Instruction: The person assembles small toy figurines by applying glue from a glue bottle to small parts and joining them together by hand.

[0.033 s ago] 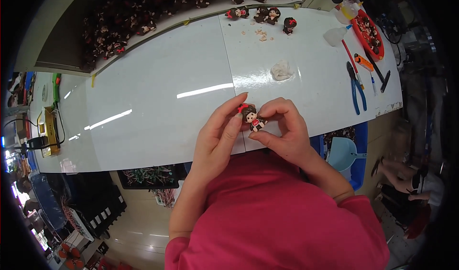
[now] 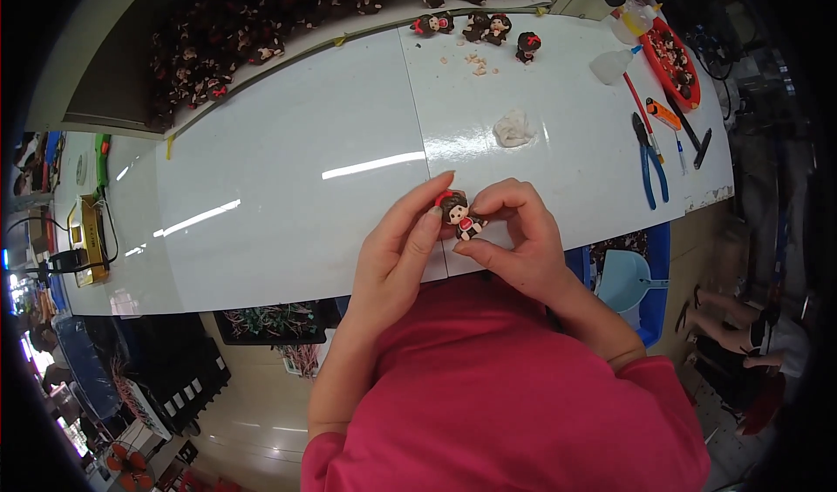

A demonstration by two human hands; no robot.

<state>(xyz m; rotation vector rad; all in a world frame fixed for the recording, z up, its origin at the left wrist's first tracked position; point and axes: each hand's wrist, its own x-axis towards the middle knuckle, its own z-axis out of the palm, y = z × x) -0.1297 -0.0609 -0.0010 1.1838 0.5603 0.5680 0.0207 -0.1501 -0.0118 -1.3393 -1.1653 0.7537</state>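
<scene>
Over the front edge of the white table, a small doll figurine (image 2: pixel 459 216) with dark brown hair, a red bow and a red bib is held between my two hands, its face turned up. My left hand (image 2: pixel 394 250) pinches its head side, the thumb at the front and the fingers behind. The thumb and forefinger of my right hand (image 2: pixel 528 241) curl round its other side, near the body and feet. Parts of its back and bow are hidden by my fingers. Beyond my hands lies a crumpled white wad (image 2: pixel 513 129).
Several similar figurines (image 2: pixel 527 46) stand at the back beside small pale scraps (image 2: pixel 476 61). A shelf (image 2: pixel 113 91) piled with more spans the rear. At right lie pliers (image 2: pixel 648 161), an orange cutter (image 2: pixel 663 113), a squeeze bottle (image 2: pixel 612 65) and a red tray (image 2: pixel 671 63). A blue bin (image 2: pixel 654 313) sits below.
My left fingers have shifted very slightly by the red bow. The figurine and my right hand stay practically where they were. A person at far right has moved a little.
</scene>
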